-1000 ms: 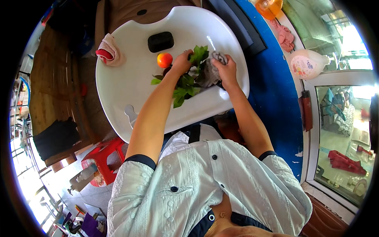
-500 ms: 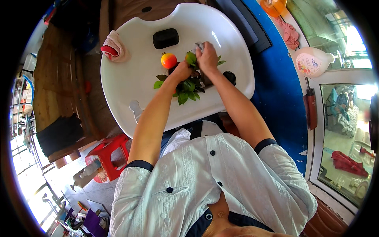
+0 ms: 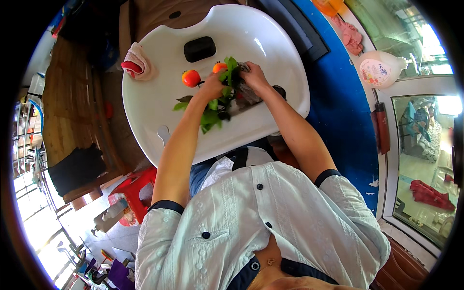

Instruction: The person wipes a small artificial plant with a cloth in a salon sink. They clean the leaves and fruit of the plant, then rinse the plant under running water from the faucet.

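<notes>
"Leafy branch (image 3: 210, 116): where is it located?"

"It is held above the white basin (image 3: 145, 113), toward the near side. Green leaves are spread below and to the right of the left hand (image 3: 212, 87), and a few are extended to its left."

"How is each hand set?"

"The left hand is closed around the branch (the exact finger positions are hidden by foliage). By the right hand (image 3: 254, 79), a grey cloth (image 3: 248, 94) is gripped just beside the leaves; whether the leaves are touched by it cannot be told."

"Which parts are found near the left hand?"

"One orange-red fruit (image 3: 191, 78) is seen to its upper left, and a second fruit (image 3: 219, 67) is seen just above it, partly covered."

"What else is placed in the basin?"

"A black pad (image 3: 199, 49) is positioned toward the far side. A pink cloth (image 3: 138, 60) is draped at the left rim. A dark object (image 3: 279, 92) is partly screened by the right forearm (its kind cannot be determined)."

"And outside?"

"A red stool (image 3: 137, 193) is stationed at lower left."
</notes>
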`<state>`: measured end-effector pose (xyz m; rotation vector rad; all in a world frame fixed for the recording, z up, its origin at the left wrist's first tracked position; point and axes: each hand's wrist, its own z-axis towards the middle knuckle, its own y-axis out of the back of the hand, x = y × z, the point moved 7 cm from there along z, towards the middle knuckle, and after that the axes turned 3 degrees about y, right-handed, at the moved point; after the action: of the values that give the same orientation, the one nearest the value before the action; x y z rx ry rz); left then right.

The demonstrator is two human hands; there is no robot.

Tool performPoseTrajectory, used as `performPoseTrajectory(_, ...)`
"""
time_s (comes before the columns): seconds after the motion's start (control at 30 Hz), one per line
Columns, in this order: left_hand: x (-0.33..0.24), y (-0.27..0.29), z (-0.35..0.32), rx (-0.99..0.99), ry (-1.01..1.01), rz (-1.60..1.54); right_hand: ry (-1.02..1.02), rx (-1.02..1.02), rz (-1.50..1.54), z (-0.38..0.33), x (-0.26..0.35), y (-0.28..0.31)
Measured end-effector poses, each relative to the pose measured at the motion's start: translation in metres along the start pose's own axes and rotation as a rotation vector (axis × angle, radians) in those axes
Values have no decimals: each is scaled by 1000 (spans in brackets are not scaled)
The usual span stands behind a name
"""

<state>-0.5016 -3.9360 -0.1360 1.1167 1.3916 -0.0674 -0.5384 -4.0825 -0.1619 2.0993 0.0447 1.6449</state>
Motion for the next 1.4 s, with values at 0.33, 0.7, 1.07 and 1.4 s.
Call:
performPoseTrajectory(0.33, 21, 5, 1, 90, 2, -238, -231, 122, 794, -27, 31, -4)
performPoseTrajectory(0.7, 14, -8, -21, -176, -133, 276, 272, -206, -207, -61, 83, -20)
performPoseTrajectory(1.07, 3, -3, -21, 67, -286, 30, -117, 47, 799, -98, 64, 31)
performPoseTrajectory(1.4, 27, 4, -37, 27, 234, -878, 18, -165, -312, -14, 23, 17)
